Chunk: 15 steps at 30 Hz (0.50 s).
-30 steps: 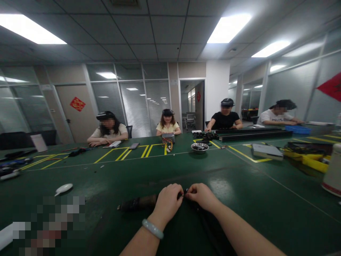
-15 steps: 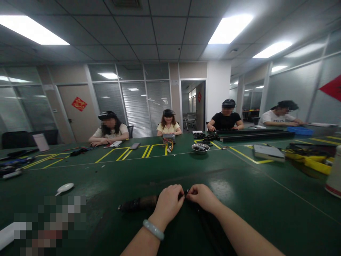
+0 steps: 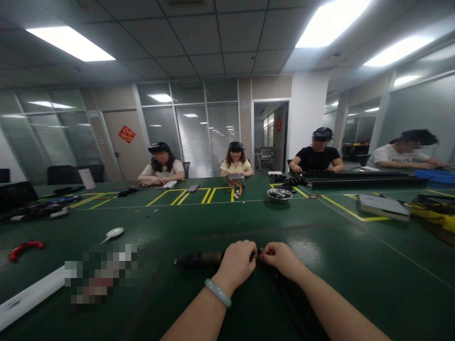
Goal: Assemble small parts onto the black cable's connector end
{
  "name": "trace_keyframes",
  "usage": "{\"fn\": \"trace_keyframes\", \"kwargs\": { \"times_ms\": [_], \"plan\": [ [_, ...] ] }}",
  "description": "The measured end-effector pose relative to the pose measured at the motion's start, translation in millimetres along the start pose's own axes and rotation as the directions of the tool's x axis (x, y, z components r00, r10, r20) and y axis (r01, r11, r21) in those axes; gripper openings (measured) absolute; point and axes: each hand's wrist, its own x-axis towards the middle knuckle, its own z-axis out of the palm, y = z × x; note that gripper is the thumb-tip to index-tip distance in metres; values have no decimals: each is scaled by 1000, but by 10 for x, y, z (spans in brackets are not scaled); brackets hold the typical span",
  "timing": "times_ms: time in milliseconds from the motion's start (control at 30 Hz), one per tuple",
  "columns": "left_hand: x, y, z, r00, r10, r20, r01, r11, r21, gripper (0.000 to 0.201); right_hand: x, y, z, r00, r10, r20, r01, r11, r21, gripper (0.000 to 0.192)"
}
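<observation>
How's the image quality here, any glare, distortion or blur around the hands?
Head view: ceiling panels blow out to white; wide lens bows the ceiling and walls; the table shows a dull sheen; left hand and right hand are fairly sharp, but the dark part between them is murky.

We see a dark, long cylinder lying flat on the green bench, its length running left to right. Its left end sticks out free, rounded and black, while the middle looks brownish and a little glossy. The right end is hidden under our left hand. From that covered end a bundle of black cables runs down toward us between the forearms, lying loose on the bench. Our right hand pinches a small dark part where the two hands meet, too small to make out.
</observation>
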Motion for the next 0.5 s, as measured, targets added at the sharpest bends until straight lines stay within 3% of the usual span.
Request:
{"fn": "trace_keyframes", "kwargs": {
  "times_ms": [500],
  "plan": [
    [-8, -4, -29, 1000, 17, 7, -17, 999, 39, 7, 23, 49, 18, 1000, -18, 18, 18, 1000, 1, 17]
  ]
}}
